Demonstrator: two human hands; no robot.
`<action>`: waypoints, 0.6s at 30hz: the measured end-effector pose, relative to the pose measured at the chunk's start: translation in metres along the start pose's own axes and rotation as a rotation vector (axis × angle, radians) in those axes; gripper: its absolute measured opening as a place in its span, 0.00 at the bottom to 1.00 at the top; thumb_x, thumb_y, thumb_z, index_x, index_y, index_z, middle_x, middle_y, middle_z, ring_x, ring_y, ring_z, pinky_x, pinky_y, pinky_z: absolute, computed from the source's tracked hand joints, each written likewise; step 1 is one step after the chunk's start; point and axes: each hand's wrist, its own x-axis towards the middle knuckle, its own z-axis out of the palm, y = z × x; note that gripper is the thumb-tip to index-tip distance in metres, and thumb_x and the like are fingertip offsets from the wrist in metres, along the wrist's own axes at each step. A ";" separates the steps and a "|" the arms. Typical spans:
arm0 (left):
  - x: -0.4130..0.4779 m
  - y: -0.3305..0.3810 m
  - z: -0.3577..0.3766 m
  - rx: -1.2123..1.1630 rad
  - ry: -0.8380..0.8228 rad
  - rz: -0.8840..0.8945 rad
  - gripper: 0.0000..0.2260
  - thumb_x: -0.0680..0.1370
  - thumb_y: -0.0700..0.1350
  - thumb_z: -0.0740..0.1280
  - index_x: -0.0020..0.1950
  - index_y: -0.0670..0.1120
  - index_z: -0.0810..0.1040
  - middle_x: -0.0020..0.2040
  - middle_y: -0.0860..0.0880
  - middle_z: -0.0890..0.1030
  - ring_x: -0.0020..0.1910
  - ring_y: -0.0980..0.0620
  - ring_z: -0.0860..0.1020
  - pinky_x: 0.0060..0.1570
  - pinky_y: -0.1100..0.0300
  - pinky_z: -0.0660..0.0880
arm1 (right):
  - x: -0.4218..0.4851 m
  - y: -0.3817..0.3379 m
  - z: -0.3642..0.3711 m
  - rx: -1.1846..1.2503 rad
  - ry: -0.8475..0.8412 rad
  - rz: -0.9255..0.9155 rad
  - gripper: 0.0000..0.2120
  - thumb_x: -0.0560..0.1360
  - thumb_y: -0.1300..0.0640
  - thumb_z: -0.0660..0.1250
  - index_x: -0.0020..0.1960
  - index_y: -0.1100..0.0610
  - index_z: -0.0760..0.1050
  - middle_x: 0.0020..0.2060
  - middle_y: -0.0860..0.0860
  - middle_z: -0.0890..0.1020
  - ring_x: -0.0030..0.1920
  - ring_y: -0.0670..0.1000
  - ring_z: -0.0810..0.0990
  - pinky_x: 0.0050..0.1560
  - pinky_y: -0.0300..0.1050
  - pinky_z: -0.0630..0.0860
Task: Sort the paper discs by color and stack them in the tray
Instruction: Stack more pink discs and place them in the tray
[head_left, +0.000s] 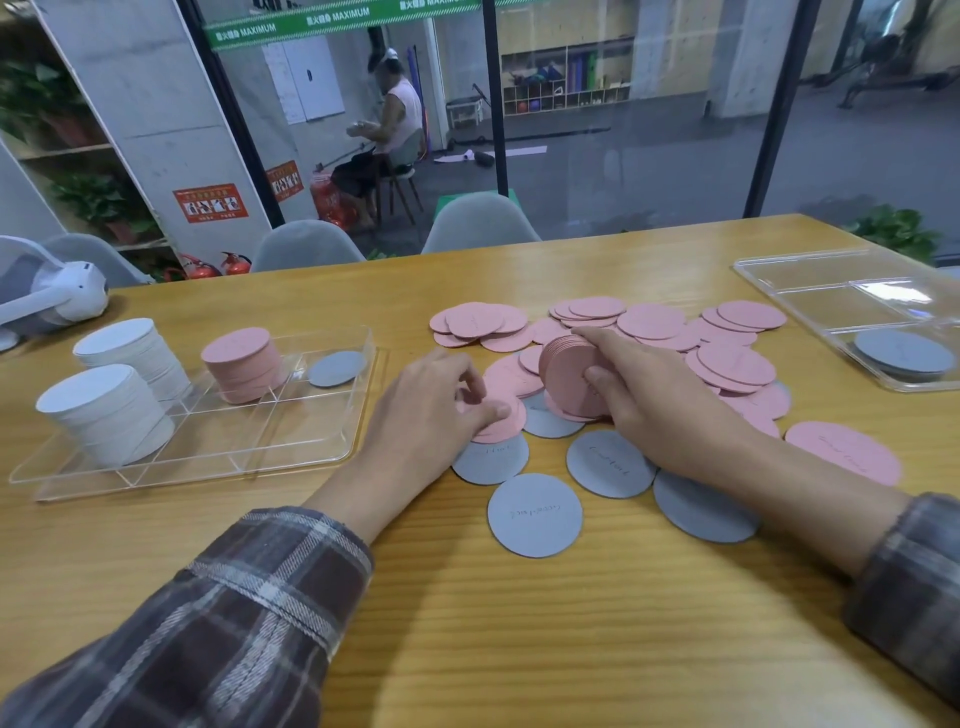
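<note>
My right hand (660, 400) grips an upright stack of pink discs (566, 371) standing on edge in the loose pile of pink discs (649, 322). My left hand (431, 410) pinches a flat pink disc (501, 423) at the pile's near left side. Several grey discs (535, 514) lie flat in front of the pile. The clear divided tray (291, 441) on the left holds two white stacks (109, 410), one pink stack (241, 364) and a grey disc (336, 368).
A second clear tray (810, 291) at the far right holds grey discs (904, 353). A white device (57, 296) sits at the table's far left. Grey chairs (478, 223) stand behind the table. A person sits beyond the glass wall.
</note>
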 end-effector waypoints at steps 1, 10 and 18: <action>0.000 0.000 0.000 -0.008 0.017 0.014 0.13 0.72 0.53 0.80 0.43 0.51 0.78 0.46 0.56 0.78 0.46 0.55 0.78 0.47 0.55 0.74 | 0.000 -0.001 -0.001 0.010 0.009 0.002 0.22 0.83 0.59 0.59 0.76 0.55 0.66 0.60 0.54 0.80 0.59 0.54 0.76 0.50 0.37 0.63; 0.002 0.005 -0.001 -0.453 0.031 -0.040 0.07 0.72 0.41 0.80 0.46 0.49 0.85 0.43 0.57 0.86 0.41 0.60 0.83 0.43 0.67 0.78 | -0.002 -0.006 -0.004 0.053 0.053 0.034 0.21 0.83 0.59 0.61 0.76 0.55 0.68 0.46 0.44 0.77 0.48 0.46 0.74 0.44 0.34 0.63; -0.002 0.013 0.004 -0.624 0.027 -0.008 0.10 0.71 0.40 0.82 0.47 0.48 0.85 0.43 0.50 0.86 0.40 0.54 0.83 0.44 0.59 0.82 | -0.006 -0.012 -0.001 0.181 -0.063 0.035 0.19 0.84 0.58 0.59 0.74 0.49 0.70 0.31 0.31 0.76 0.39 0.31 0.76 0.41 0.26 0.68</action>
